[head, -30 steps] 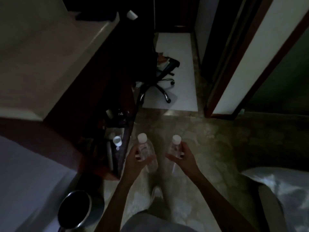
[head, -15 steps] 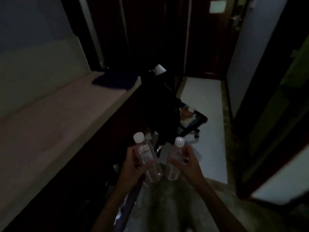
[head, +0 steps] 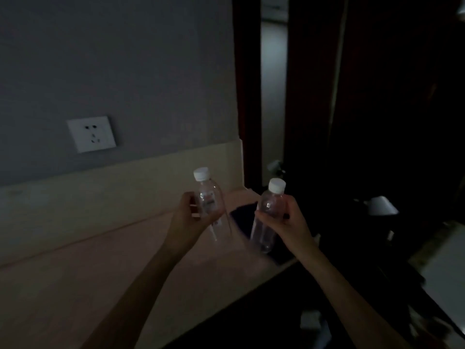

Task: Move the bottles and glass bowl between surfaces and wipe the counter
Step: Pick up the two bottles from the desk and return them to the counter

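Note:
The room is dim. My left hand (head: 187, 216) grips a clear plastic bottle (head: 210, 197) with a white cap and a small label, held upright above the pale counter (head: 100, 273). My right hand (head: 284, 222) grips a second clear white-capped bottle (head: 268, 217), tilted slightly left, over the counter's far right end. Both bottles hang in the air, a hand's width apart. No glass bowl is in view.
A dark cloth (head: 242, 214) lies on the counter's far right end, behind the bottles. A white wall socket (head: 91, 134) sits above the pale backsplash. Right of the counter are a dark doorframe, a white lamp head (head: 382, 209) and dark floor space.
My view has swung up and left from the floor to the counter and wall. Both hands have risen with the bottles and now hold them over the counter's right end.

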Motion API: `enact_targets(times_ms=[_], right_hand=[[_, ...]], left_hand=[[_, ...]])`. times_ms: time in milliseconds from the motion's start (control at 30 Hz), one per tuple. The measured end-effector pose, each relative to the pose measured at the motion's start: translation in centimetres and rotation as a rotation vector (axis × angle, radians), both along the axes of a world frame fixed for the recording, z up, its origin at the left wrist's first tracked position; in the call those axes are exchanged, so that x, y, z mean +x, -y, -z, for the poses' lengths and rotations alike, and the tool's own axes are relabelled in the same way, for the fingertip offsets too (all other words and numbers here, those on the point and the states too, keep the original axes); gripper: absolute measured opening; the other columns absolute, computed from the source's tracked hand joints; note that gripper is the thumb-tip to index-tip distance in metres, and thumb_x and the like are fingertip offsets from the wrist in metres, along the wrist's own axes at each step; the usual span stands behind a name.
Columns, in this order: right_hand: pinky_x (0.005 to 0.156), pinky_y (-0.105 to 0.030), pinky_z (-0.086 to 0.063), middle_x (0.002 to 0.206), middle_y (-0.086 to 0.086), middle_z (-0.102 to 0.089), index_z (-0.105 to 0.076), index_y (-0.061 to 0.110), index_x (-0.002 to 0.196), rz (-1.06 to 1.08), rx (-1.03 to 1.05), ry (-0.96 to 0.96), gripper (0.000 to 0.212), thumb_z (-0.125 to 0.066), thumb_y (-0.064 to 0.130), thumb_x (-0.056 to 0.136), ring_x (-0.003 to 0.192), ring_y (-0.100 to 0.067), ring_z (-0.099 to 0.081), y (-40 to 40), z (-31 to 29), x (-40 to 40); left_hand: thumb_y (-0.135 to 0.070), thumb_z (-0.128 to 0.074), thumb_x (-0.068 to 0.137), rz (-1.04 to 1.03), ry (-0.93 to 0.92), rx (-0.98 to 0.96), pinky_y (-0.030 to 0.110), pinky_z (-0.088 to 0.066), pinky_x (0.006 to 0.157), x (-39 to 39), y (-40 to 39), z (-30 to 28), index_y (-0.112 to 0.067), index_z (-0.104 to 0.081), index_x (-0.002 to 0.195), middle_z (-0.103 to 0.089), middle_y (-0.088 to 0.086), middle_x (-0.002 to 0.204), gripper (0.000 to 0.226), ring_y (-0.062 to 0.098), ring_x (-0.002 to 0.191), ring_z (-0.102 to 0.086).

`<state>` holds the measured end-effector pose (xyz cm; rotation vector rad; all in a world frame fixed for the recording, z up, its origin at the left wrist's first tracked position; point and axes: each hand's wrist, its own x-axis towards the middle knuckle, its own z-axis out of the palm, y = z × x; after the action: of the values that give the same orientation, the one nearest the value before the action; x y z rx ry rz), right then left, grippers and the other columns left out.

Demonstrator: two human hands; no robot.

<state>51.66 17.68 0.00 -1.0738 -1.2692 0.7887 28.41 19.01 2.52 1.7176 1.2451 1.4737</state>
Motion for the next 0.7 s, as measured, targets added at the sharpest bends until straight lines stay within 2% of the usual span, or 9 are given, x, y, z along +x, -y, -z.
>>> enact_targets(times_ms=[100,200,300,333,400,500,567,633,700], right_hand=[[0.090,-0.029,-0.049,0.112,0.007,-0.064,-0.053,0.024,0.118,-0.039,-0.019,0.047,0.055,-0.083,0.027,0.072,0.103,-0.011,-0.063,-7.8,-0.6,0.3],[0.089,-0.030,-0.047,0.102,0.013,-0.061,-0.050,0.023,0.114,-0.068,-0.057,0.098,0.055,-0.084,0.023,0.072,0.099,-0.014,-0.061,-14.3,-1.9,0.7],[0.086,-0.030,-0.047,0.103,0.001,-0.066,-0.051,0.017,0.110,-0.068,-0.073,0.143,0.052,-0.084,0.019,0.071,0.095,-0.018,-0.061,-19.5,-2.2,1.0],[0.086,-0.031,-0.048,0.107,-0.003,-0.066,-0.052,0.015,0.112,-0.063,-0.087,0.154,0.052,-0.084,0.021,0.071,0.097,-0.020,-0.061,-20.9,-2.1,0.9],[0.076,-0.024,-0.046,0.107,-0.005,-0.064,-0.055,0.012,0.114,-0.066,-0.093,0.202,0.052,-0.083,0.024,0.072,0.097,-0.020,-0.061,-23.2,-1.9,0.9],[0.065,-0.006,-0.040,0.103,-0.002,-0.064,-0.055,0.015,0.108,-0.094,-0.035,0.231,0.046,-0.084,0.022,0.072,0.094,-0.016,-0.060,-26.5,-1.6,0.7],[0.065,-0.002,-0.041,0.101,0.001,-0.063,-0.054,0.016,0.107,-0.125,-0.001,0.256,0.047,-0.084,0.022,0.071,0.092,-0.013,-0.060,-28.1,-1.6,0.2],[0.068,-0.004,-0.042,0.104,0.000,-0.064,-0.055,0.014,0.110,-0.158,0.001,0.268,0.052,-0.086,0.023,0.069,0.095,-0.014,-0.061,-29.3,-1.1,-0.1],[0.077,-0.014,-0.044,0.111,-0.001,-0.063,-0.055,0.013,0.118,-0.190,-0.024,0.252,0.061,-0.086,0.027,0.068,0.103,-0.016,-0.061,-30.1,-0.3,-0.3]], left_hand=[[-0.013,-0.086,0.071,-0.096,-0.049,0.012,0.011,-0.050,0.061,-0.1,-6.5,-0.1,-0.011,-0.052,0.103,-0.064,-0.009,0.095,0.047,0.005,0.082,-0.063],[-0.013,-0.090,0.065,-0.126,-0.126,-0.009,0.014,-0.050,0.064,0.2,-12.5,0.1,-0.008,-0.052,0.105,-0.064,-0.006,0.097,0.055,0.008,0.082,-0.062],[-0.009,-0.091,0.063,-0.164,-0.135,-0.050,0.008,-0.048,0.064,1.1,-16.6,0.9,-0.004,-0.052,0.105,-0.064,0.000,0.097,0.058,0.008,0.082,-0.061],[-0.007,-0.090,0.063,-0.194,-0.118,-0.066,0.006,-0.047,0.062,1.6,-17.5,1.1,-0.007,-0.052,0.100,-0.063,0.000,0.094,0.053,0.008,0.080,-0.060],[-0.006,-0.089,0.064,-0.250,-0.070,-0.074,0.006,-0.047,0.059,2.7,-19.1,1.5,-0.017,-0.050,0.088,-0.062,0.000,0.090,0.046,0.006,0.075,-0.059],[-0.015,-0.089,0.065,-0.329,-0.014,-0.027,0.016,-0.052,0.067,4.0,-21.0,1.7,-0.023,-0.050,0.083,-0.065,0.008,0.093,0.043,0.009,0.077,-0.063],[-0.023,-0.089,0.060,-0.366,0.015,-0.026,0.035,-0.058,0.075,4.4,-22.0,1.7,-0.025,-0.052,0.085,-0.064,0.013,0.099,0.045,0.022,0.088,-0.065],[-0.029,-0.086,0.057,-0.405,-0.039,-0.038,0.040,-0.058,0.075,4.7,-22.9,2.1,-0.026,-0.053,0.085,-0.064,0.010,0.099,0.044,0.022,0.089,-0.064],[-0.032,-0.085,0.061,-0.425,-0.119,-0.036,0.033,-0.054,0.070,4.8,-23.9,2.8,-0.023,-0.055,0.083,-0.062,0.004,0.095,0.038,0.014,0.083,-0.062]])
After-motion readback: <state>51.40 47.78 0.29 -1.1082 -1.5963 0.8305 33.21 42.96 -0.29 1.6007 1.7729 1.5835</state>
